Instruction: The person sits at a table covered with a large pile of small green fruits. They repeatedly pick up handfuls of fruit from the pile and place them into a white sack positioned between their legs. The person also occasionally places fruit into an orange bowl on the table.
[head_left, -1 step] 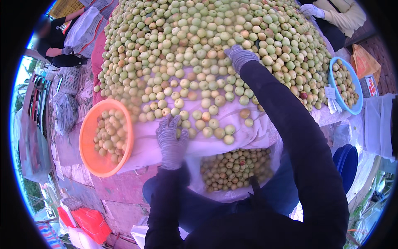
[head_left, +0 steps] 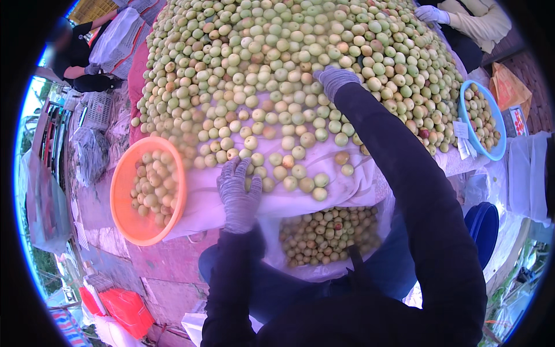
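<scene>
A broad heap of small round fruits (head_left: 254,58), pale green to yellowish with some reddish blush, lies on a pale cloth (head_left: 202,205). My left hand (head_left: 238,199), in a grey striped glove, rests on the near edge of the heap with its fingers spread among the loose fruits. I see nothing held in it. Farther in, my right hand (head_left: 337,81), in the same kind of glove, reaches onto the fruits with its back upward. Its fingers bend down and are partly hidden, so a hold cannot be made out.
An orange basin (head_left: 119,214) with fruits stands at the left, a light blue basin (head_left: 502,130) with fruits at the right. Below the cloth edge lies a pile of fruits (head_left: 326,237) in a plastic lining. Co-workers' gloved hands (head_left: 432,14) show at the far right and far left.
</scene>
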Demonstrator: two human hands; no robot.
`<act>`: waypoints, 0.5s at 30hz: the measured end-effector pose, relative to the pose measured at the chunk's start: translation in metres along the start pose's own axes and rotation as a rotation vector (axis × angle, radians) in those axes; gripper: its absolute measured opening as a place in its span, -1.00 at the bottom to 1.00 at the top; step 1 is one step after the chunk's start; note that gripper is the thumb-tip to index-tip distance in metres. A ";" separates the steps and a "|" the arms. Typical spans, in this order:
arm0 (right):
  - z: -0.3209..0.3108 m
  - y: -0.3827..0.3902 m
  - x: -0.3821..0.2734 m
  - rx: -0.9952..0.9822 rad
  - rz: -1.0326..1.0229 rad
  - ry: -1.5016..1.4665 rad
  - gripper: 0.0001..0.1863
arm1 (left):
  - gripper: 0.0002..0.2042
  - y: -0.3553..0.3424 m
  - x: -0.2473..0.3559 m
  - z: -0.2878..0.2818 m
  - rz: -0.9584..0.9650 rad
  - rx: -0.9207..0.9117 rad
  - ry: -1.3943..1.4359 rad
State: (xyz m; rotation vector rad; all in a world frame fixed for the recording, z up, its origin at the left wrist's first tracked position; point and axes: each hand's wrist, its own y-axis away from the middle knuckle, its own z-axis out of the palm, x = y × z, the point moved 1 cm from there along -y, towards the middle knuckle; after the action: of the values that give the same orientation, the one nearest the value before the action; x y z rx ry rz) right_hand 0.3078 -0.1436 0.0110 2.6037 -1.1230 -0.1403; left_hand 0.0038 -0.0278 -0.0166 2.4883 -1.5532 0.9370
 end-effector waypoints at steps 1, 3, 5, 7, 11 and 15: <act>-0.001 -0.001 -0.003 -0.004 0.011 0.008 -0.58 | -0.59 -0.003 -0.003 0.001 0.013 0.002 -0.004; 0.001 0.006 -0.003 0.060 0.018 -0.004 -0.59 | -0.61 -0.009 -0.006 0.001 0.033 0.012 -0.052; 0.008 0.035 0.020 0.456 -0.003 -0.272 -0.64 | -0.65 -0.014 -0.008 0.001 0.025 0.030 -0.010; 0.025 0.082 0.063 0.636 0.043 -0.520 -0.72 | -0.66 -0.016 -0.009 -0.001 -0.018 0.026 0.009; 0.063 0.239 0.191 0.768 0.321 -0.431 -0.73 | -0.67 -0.019 -0.014 -0.001 -0.009 0.131 -0.083; 0.066 0.423 0.291 0.526 1.040 -0.055 -0.60 | -0.66 -0.026 -0.022 0.008 -0.011 0.094 0.071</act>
State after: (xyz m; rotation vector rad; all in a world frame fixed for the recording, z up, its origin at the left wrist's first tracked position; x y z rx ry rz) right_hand 0.2013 -0.6441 0.0881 1.9984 -2.6189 0.3548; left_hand 0.0222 -0.0001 -0.0279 2.4927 -1.5059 1.1093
